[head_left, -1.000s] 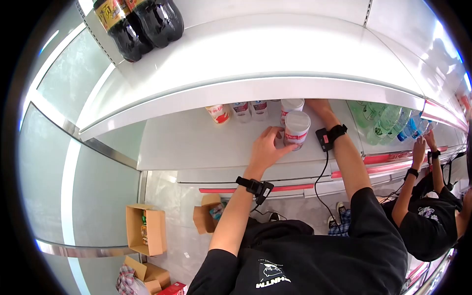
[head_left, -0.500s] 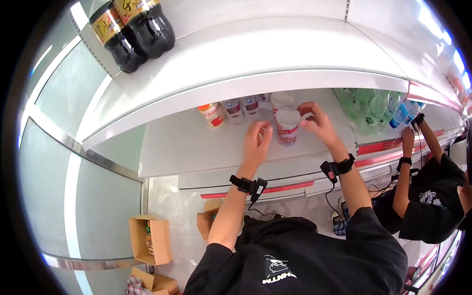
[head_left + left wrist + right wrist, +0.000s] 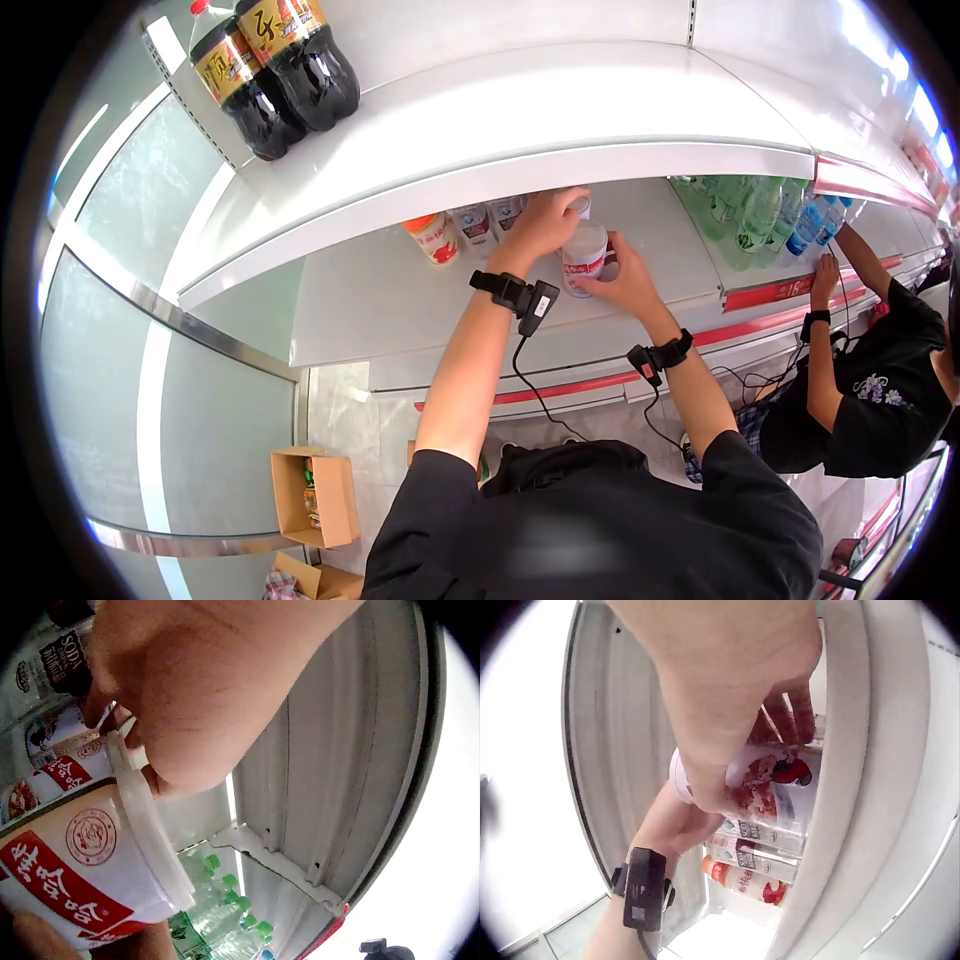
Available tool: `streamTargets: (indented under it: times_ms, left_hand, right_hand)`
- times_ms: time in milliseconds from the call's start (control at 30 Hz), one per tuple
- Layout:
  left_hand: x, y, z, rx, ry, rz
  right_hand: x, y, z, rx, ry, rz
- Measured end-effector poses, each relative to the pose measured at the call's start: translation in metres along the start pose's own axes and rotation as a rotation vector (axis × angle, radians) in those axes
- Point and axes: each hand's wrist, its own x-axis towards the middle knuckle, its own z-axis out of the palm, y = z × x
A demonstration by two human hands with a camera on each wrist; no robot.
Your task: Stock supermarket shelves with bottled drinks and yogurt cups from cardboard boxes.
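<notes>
Two white cans with red labels and white plastic lids stand one behind the other on the lower shelf. My right hand (image 3: 625,280) holds the front can (image 3: 583,262), thumb on the near side and fingers round the right. Over the rear can (image 3: 583,207) reaches my left hand (image 3: 543,228), its fingers curled at that can's lid. From the left wrist, the front can (image 3: 79,862) is large, with the rear can (image 3: 64,774) just behind it. In the right wrist view, my right hand (image 3: 727,727) covers much of the front can (image 3: 769,784).
Clear soda bottles (image 3: 474,228) and an orange-capped bottle (image 3: 434,240) stand left of the cans. The upper shelf (image 3: 500,165) overhangs my hands and carries dark cola bottles (image 3: 300,70). Green bottles (image 3: 757,220) and another person (image 3: 870,390) are to the right. A cardboard box (image 3: 318,500) sits on the floor.
My right hand has come from beside the rear can to grip the front can. My left hand has left the front can and moved forward to the rear one.
</notes>
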Motion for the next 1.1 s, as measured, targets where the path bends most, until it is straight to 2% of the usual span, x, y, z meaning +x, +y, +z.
streamTargets:
  times_ms: [33, 167, 233, 267, 367, 433, 467, 500, 567, 733, 833, 900, 967, 1100]
  left_hand:
    - [0.001, 0.001, -0.002, -0.087, -0.011, -0.022]
    - [-0.003, -0.005, -0.003, -0.117, 0.006, -0.021]
    - [-0.003, -0.011, -0.008, -0.233, -0.158, -0.117]
    - [-0.005, -0.007, -0.009, -0.238, -0.150, -0.122]
    - [-0.017, 0.001, -0.001, -0.256, -0.099, -0.148]
    - [-0.018, 0.001, 0.016, -0.193, 0.096, -0.145]
    - [-0.019, 0.004, 0.021, -0.202, 0.103, -0.212]
    - [-0.022, 0.003, 0.024, -0.203, 0.103, -0.212]
    - [-0.025, 0.003, 0.028, -0.192, 0.246, -0.129]
    - [-0.070, -0.005, 0.014, -0.177, 0.267, -0.108]
    - [-0.095, -0.007, -0.005, -0.172, 0.299, -0.087]
    - [-0.104, -0.011, -0.008, -0.146, 0.342, -0.066]
    - [-0.111, -0.013, -0.008, -0.289, 0.396, -0.123]
    - [-0.115, -0.002, -0.011, -0.229, 0.459, -0.093]
  right_hand:
    - [-0.001, 0.002, -0.001, 0.001, 0.000, 0.000]
    - [-0.001, 0.001, -0.005, -0.009, 0.005, 0.017]
    - [-0.001, 0.006, -0.012, -0.019, -0.002, 0.013]
    - [-0.001, 0.007, -0.016, -0.004, 0.027, -0.002]
    - [-0.003, 0.014, -0.029, -0.004, 0.064, 0.014]
    - [-0.001, 0.020, -0.034, -0.019, 0.083, 0.036]
    - [0.000, 0.021, -0.035, -0.020, 0.098, 0.042]
    - [0.001, 0.022, -0.035, -0.022, 0.114, 0.049]
    - [0.003, 0.021, -0.035, -0.034, 0.118, 0.053]
    - [0.014, 0.006, -0.032, -0.026, 0.117, 0.071]
    - [0.026, 0.000, -0.023, -0.167, 0.071, 0.180]
    - [0.039, -0.001, -0.014, -0.192, 0.054, 0.142]
    - [0.051, 0.011, 0.003, -0.240, 0.056, 0.137]
    - [0.076, 0.014, 0.035, -0.259, 0.105, 0.087]
